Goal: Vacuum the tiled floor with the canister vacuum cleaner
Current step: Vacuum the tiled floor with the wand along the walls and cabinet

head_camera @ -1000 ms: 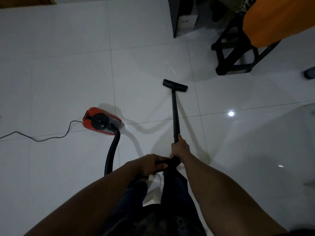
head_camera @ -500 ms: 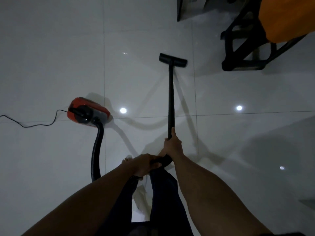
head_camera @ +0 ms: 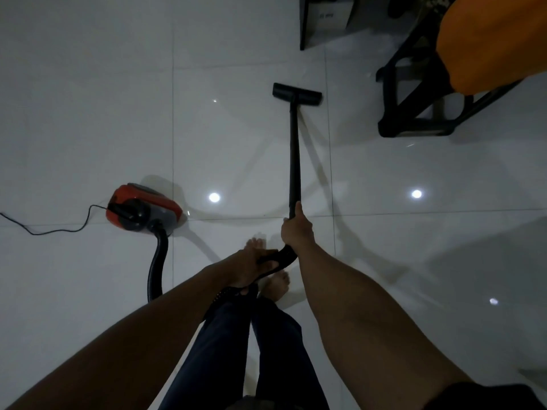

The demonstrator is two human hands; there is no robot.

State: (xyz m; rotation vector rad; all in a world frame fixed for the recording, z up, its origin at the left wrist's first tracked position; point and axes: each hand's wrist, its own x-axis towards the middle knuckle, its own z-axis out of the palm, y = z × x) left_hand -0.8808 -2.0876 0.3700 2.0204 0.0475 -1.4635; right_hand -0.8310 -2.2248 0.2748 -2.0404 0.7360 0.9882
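Underfoot, filling the whole view, lies the glossy white tiled floor (head_camera: pixel 88 113), its grout lines plain and ceiling lights mirrored in it; it is judged slippery for bare feet. At two o'clock stands a black-framed chair with an orange cover (head_camera: pixel 420 113), well apart from the work. At nine o'clock the red and grey canister vacuum cleaner (head_camera: pixel 143 211) rests on the tile, its thin black power cord (head_camera: pixel 59 229) trailing off to the left edge. A thick black corrugated hose (head_camera: pixel 157 267) curves from the canister toward the person and passes behind the left forearm. The long black rigid wand (head_camera: pixel 294 155) runs toward twelve o'clock, ending in the flat black floor nozzle (head_camera: pixel 297 94), which sits flat on the tile near the chair's base but clear of it.

Handling judgement: the wand is stiff and light and is best held low on the tube and at the bent handle; the hose is flexible and will drag the canister if pulled taut.

Grip: the right hand (head_camera: pixel 296 229) is wrapped fully closed round the wand's lower end. The left hand (head_camera: pixel 251 261) is clasped on the curved handle just behind it, fingers closed about it.
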